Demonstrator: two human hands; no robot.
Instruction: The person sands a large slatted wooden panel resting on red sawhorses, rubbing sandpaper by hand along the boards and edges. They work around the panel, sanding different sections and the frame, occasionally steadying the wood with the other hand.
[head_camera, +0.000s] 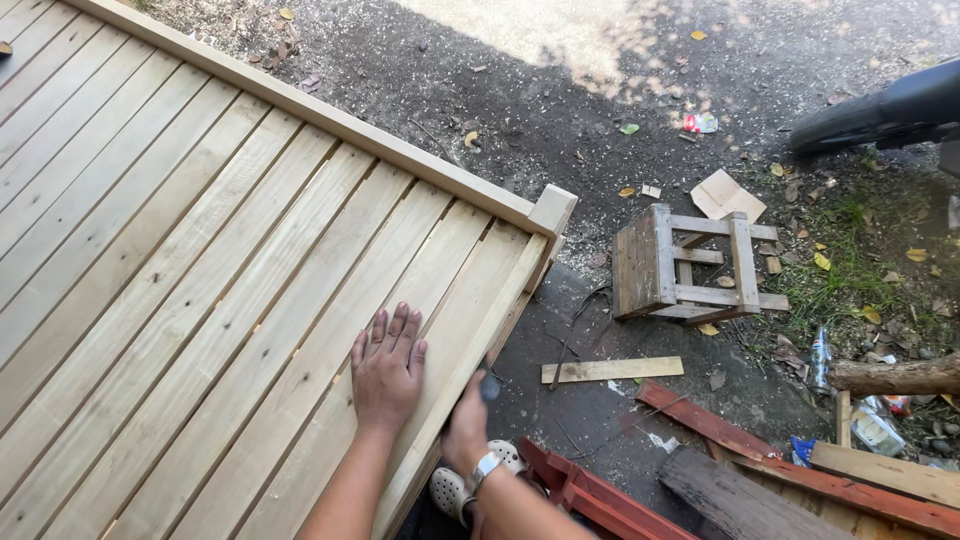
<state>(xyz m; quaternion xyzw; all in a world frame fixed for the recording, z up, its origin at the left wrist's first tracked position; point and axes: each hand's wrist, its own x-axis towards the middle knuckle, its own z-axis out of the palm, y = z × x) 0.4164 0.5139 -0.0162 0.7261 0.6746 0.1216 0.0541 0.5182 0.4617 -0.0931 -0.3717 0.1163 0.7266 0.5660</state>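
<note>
A large slatted wooden panel (200, 260) of pale, rough planks with narrow gaps between them fills the left side, closed by a frame rail along its upper edge. It lies over dark ground (560, 110) covered with sawdust and dry leaves. To the right a small wooden stool (685, 265) lies tipped on its side, well apart from the panel. Red painted boards (700, 420) and a thin loose slat (612, 370) lie near it. The left hand (387, 368) rests flat on a plank, fingers spread, holding nothing. The right hand (467, 425) is closed around a dark tool (488, 385) just beside the panel's edge; the kind of tool I cannot tell. A watch (484, 468) sits on that wrist.
</note>
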